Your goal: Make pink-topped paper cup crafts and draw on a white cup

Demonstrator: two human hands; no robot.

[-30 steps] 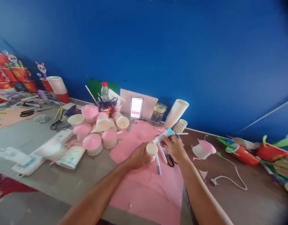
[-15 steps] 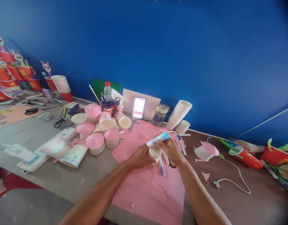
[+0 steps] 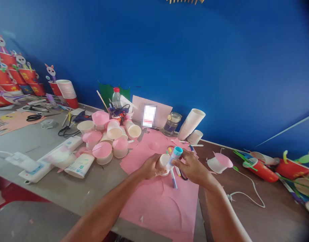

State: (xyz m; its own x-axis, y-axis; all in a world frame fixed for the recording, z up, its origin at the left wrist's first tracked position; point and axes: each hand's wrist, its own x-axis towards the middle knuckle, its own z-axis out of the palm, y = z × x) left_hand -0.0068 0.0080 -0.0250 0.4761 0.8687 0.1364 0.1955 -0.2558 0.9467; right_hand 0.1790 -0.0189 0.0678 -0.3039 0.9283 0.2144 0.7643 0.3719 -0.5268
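A small white paper cup (image 3: 164, 163) is held in the left hand (image 3: 150, 167), with the fingers closed around its side. A glue stick with a light blue end (image 3: 175, 155) is gripped by the right hand (image 3: 192, 168), and its lower end is pressed against the cup. The two hands are brought close together above a large pink paper sheet (image 3: 159, 205), which is spread near the front edge of the table (image 3: 56, 188).

Just beside the hands, a blue marker (image 3: 173, 179) and black scissors (image 3: 182, 174) are laid on the pink sheet. To the left of the sheet, a heap of cups covered with pink paper (image 3: 106, 137) is seen. At the back edge, by the blue wall, a tilted stack of white cups (image 3: 191, 123), a glass jar (image 3: 171, 123) and a water bottle with a red cap (image 3: 116, 98) are placed. Toward the right edge, a white cord (image 3: 247, 191) and red cups with green parts (image 3: 262, 168) are lying. At the far left corner, red decorated cups (image 3: 8, 74) are lined up.
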